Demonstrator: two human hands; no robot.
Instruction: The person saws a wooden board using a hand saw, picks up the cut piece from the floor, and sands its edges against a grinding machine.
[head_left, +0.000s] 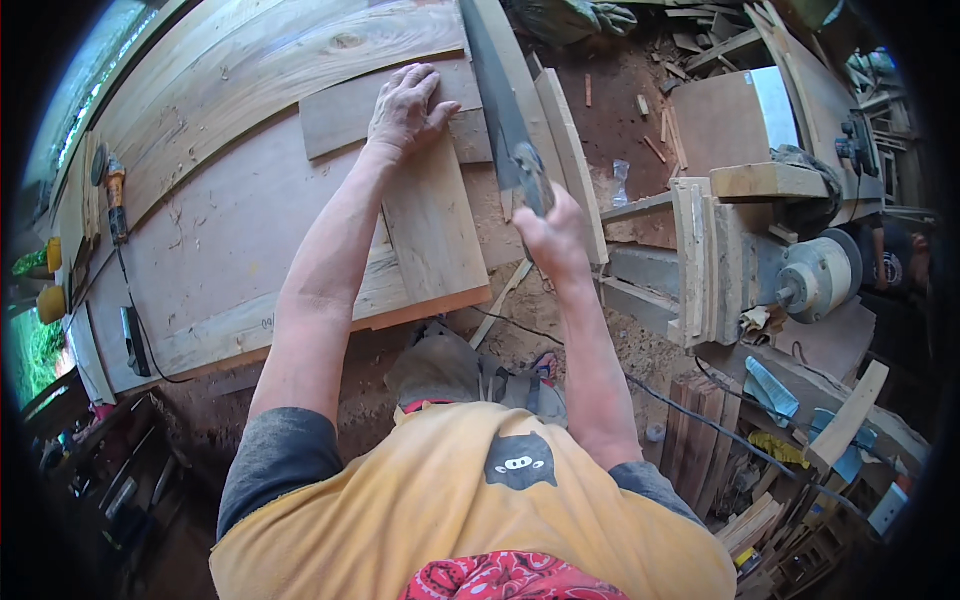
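Observation:
My right hand is wrapped around the handle of a handsaw, slightly smeared by motion. The long dark blade points away from me, along the right side of the workbench. Whether its teeth sit in any wood, I cannot tell. Flat on the boards lies my left hand, fingers stretched out and holding nothing. Under it a short crosswise board meets a wider light plank that runs toward me. The blade passes just right of the crosswise board's end.
On the bench's left side lie an orange angle grinder and its cord. To the right stand upright planks beside a grey electric motor. A dark cable crosses the lower right, and wood scraps litter the ground.

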